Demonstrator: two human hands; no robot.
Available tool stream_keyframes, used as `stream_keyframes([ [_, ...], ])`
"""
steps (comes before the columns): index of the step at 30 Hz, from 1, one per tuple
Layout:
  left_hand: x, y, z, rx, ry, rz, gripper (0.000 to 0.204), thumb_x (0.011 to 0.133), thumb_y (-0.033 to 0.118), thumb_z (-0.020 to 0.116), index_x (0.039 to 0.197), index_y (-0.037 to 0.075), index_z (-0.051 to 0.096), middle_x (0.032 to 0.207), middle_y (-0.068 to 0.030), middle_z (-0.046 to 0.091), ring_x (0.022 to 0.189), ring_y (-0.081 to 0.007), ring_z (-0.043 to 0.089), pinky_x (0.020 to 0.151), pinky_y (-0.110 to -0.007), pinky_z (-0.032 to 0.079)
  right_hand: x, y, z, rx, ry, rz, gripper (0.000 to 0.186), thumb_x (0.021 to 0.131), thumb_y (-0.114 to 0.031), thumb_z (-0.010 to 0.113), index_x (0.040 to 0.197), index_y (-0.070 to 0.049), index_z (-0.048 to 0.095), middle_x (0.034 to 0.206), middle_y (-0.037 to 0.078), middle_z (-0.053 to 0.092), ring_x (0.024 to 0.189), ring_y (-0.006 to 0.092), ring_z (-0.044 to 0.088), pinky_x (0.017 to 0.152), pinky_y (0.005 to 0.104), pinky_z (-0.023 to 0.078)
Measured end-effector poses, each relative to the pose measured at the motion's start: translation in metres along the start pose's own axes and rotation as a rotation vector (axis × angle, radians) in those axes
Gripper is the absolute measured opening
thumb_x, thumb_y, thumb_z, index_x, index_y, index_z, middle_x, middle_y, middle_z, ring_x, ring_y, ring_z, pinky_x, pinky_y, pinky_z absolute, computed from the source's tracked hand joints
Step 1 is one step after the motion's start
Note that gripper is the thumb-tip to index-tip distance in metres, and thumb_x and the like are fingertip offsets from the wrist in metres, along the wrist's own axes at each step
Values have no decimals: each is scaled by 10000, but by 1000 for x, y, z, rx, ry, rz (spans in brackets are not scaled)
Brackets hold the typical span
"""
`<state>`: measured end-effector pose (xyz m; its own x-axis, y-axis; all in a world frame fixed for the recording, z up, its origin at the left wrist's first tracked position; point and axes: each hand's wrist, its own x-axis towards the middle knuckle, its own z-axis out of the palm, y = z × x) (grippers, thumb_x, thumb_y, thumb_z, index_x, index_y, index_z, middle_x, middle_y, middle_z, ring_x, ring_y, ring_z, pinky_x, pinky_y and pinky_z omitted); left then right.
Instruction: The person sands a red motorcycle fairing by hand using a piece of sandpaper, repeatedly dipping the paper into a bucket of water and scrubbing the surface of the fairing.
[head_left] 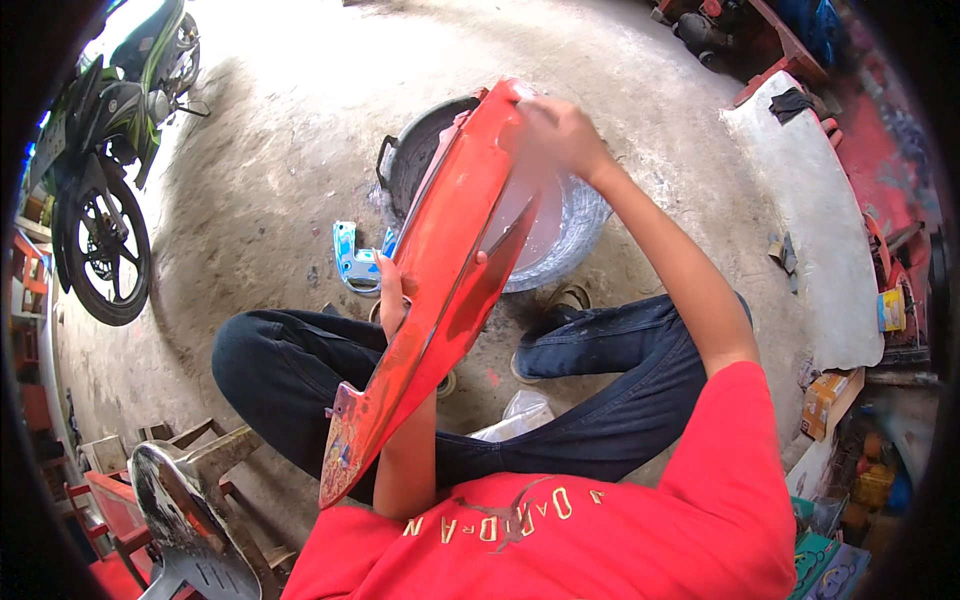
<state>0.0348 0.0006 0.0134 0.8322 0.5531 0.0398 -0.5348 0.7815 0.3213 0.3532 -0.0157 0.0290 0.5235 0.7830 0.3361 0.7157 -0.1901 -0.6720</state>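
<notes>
Gripping the red panel [440,235] by its left edge with the left hand [392,298], mostly hidden behind. Can't tell if pinching or just touching with the super blurry right hand [552,138] up top. Blocking part of the tub [580,245] beneath the panel, cloudy liquid [545,230] inside. Concrete floor [270,210] left of the panel.

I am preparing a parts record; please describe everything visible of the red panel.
The long red panel looks like glossy plastic, with a pointed branch on its right and brownish patches at its lower end. It slants above the tub and trousers. The left hand grips its left edge; the blurred right hand is at its upper end, grip unclear.
</notes>
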Motion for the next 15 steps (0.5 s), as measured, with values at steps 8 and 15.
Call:
stream_keyframes([
  [8,1,-9,-3,-198,153,-22,788,1063,598,333,1506,-53,375,1376,-290,564,1257,-372,593,1110,-525,438,-115,-101,14,-15,-433,-494,471,921,-5,557,1391,-32,565,1397,211,581,1328,354,540,1134,449,417],
  [15,3,-9,-28,36,-134,-105,799,1049,631,347,1472,-42,434,1456,-228,522,1296,-314,564,1123,-484,430,-89,-34,15,-223,-189,-438,452,942,-158,563,1360,13,575,1351,229,620,1260,347,606,1097,442,459],
])
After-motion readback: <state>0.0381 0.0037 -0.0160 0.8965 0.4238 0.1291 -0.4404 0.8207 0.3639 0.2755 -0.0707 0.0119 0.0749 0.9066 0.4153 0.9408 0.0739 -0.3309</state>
